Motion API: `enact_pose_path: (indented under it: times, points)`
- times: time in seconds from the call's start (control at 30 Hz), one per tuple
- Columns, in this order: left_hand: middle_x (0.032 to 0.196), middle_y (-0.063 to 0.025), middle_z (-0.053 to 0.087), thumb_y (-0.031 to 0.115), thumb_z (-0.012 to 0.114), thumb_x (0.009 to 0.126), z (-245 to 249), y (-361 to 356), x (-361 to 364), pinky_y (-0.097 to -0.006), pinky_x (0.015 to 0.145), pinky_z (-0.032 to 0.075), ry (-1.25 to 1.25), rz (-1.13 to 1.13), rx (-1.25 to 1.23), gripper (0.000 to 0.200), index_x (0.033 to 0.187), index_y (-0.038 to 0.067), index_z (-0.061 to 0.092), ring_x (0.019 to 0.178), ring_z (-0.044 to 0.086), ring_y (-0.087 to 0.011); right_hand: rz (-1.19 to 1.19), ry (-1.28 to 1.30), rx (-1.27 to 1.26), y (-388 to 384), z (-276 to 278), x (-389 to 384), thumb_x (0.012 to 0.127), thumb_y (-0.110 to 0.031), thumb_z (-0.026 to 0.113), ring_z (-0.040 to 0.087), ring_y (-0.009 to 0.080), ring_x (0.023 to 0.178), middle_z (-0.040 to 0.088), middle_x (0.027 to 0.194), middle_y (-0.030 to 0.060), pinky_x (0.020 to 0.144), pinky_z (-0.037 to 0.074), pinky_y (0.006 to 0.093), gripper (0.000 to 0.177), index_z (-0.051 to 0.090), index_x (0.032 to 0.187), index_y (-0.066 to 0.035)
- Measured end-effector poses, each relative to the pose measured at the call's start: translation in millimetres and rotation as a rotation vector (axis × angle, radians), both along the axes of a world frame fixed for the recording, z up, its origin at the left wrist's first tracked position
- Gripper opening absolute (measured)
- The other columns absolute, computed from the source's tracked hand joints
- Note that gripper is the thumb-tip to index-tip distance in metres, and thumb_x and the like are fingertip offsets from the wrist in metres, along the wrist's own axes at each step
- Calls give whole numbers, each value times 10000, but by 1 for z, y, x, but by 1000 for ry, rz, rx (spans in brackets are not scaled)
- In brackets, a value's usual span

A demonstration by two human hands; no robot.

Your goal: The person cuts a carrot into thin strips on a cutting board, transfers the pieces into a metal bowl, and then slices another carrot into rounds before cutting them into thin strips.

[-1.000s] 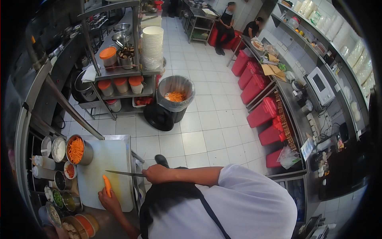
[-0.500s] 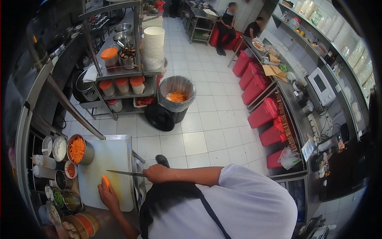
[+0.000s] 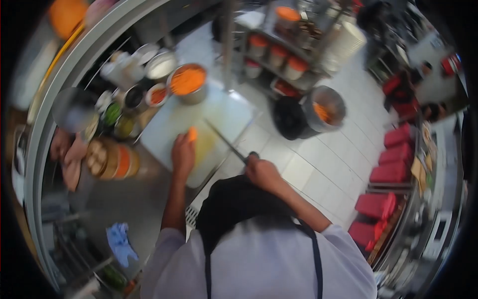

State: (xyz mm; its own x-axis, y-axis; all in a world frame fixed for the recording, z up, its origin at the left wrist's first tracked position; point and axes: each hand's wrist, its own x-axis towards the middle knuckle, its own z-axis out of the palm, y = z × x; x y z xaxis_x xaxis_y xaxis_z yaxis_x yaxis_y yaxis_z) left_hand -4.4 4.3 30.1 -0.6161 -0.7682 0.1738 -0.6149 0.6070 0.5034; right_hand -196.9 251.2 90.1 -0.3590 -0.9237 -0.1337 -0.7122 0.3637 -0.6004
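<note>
My left hand [image 3: 183,153] is closed around a piece of carrot [image 3: 192,133] over the white cutting board [image 3: 164,117]. The orange end sticks out past my fingers. In my right hand [image 3: 263,172], at the board's right edge, is the black handle of a kitchen knife [image 3: 225,140]. Its blade points up and left across the board, apart from the carrot. A metal pot [image 3: 191,95] heaped with carrot strips [image 3: 187,79] stands at the board's far end. The view is smeared by head motion.
Small containers, one with chopped greens [image 3: 112,113], crowd the board's left side. Another person's hand [image 3: 74,154] is near a tub [image 3: 113,159]. A blue cloth [image 3: 120,243] lies on the steel counter. A lined bin [image 3: 334,107] with carrot stands on the tiled floor.
My head view has swung left, bringing in the steel counter, blue cloth and more of the other person. The knife now slants toward the upper left; both hands keep their hold.
</note>
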Motion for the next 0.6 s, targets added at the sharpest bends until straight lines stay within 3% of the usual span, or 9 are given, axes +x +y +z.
enact_pose_path:
  times: [0.13,0.33,0.6]
  points:
    - [1201,-162,637,136,651,978,5,-8,-2,-473,964,523,2,104,193,394,1361,51,623,1134,626,-380,60,-73,-31,-19,17,9,966,-151,632,688,480,817,688,858,273,730,553,576,200,541,1041,10]
    - [1252,-174,628,147,620,996,11,5,-10,-471,985,525,-68,152,170,469,1451,51,555,1154,633,-374,146,63,16,-29,15,22,987,-153,624,705,444,753,686,818,255,679,575,529,204,529,1053,15]
    - [1328,-175,560,105,631,976,4,12,-17,-467,965,542,-91,122,16,467,1427,8,560,1125,632,-383,201,178,56,-32,30,35,978,-136,614,724,396,685,684,772,224,603,588,476,189,540,1050,23]
